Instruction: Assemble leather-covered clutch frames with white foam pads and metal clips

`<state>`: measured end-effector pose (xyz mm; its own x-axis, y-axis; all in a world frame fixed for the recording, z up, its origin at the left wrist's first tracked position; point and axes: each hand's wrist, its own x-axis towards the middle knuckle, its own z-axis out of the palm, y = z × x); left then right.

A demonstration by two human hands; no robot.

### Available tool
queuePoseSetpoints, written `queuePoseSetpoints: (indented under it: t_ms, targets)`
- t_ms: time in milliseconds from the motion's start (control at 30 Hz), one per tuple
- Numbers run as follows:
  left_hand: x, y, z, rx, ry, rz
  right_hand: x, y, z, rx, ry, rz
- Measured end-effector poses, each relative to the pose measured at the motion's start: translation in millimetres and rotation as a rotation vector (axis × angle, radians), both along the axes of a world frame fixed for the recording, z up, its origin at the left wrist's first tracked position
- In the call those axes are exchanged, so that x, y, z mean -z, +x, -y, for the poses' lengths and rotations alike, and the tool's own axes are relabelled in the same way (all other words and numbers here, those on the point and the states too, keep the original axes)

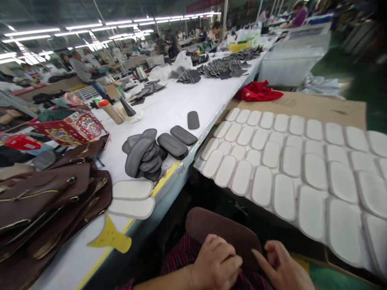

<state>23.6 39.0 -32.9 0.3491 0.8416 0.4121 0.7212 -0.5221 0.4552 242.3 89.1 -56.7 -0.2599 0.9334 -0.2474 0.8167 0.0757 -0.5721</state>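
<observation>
"How do the hands stand?"

"The left hand [216,262] is curled nearly closed over the near edge of the brown oval panel [217,225]. Its fingertips are hidden, so I can't tell whether it pinches that edge. The right hand [284,266] is partly open at the panel's right end, thumb and fingers apart, with no firm grip that I can see."

"So the panel lies where, exactly?"

"Just beyond the left hand, reaching across towards the right, above the striped garment [181,251]. One rounded end points away to the left."

"Heavy, would you say?"

"Light, I'd judge. It looks thin and flat, probably fairly stiff but able to flex if only one end is held. The face looks matte, so I wouldn't expect it to slip much, though a fingernail could mark it."

"Where would you take hold?"

"By the long edges near the middle, or one hand at each rounded end, thumbs on top and fingers beneath. I'd keep pressure off the broad face."

"And round about?"

"Ahead and left of the hands, the desk [169,100] carries a pile of grey oval pads [137,155]; farther left are brown bags [45,189]. To the right, rows of white-faced oval pieces [262,187] lie close together, some overlapping. Those look light too, and easy to nudge askew, so edges again."
</observation>
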Motion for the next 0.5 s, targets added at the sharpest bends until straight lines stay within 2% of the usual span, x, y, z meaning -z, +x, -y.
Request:
queuePoseSetpoints:
  t_ms: [33, 100, 167, 233, 300, 367, 500]
  targets:
    - [-2.2, -10.7, 4.9, -0.046, 0.026, 0.052, 2.5, 2.9, -4.9, 0.002, 0.066, 0.008]
    - [-2.8, -36.2, 16.3, -0.236, 0.008, 0.187, 5.0, 3.7, -15.3, -0.031, 0.203, 0.011]
    - [4.5, -61.9, 27.2, -0.492, -0.120, 0.342, 3.6, -4.4, -24.3, -0.129, 0.317, 0.030]
    - [18.1, -81.3, 35.0, -0.655, -0.311, 0.501, -0.5, -20.6, -29.4, -0.245, 0.414, 0.073]
    - [33.3, -90.2, 38.4, -0.650, -0.469, 0.658, -5.2, -41.0, -29.4, -0.348, 0.510, 0.108]
    - [44.9, -88.8, 37.6, -0.562, -0.568, 0.795, -8.4, -60.4, -25.5, -0.442, 0.587, 0.134]
    - [50.7, -71.1, 29.3, -0.427, -0.653, 1.032, -8.8, -84.4, -14.3, -0.546, 0.669, 0.189]
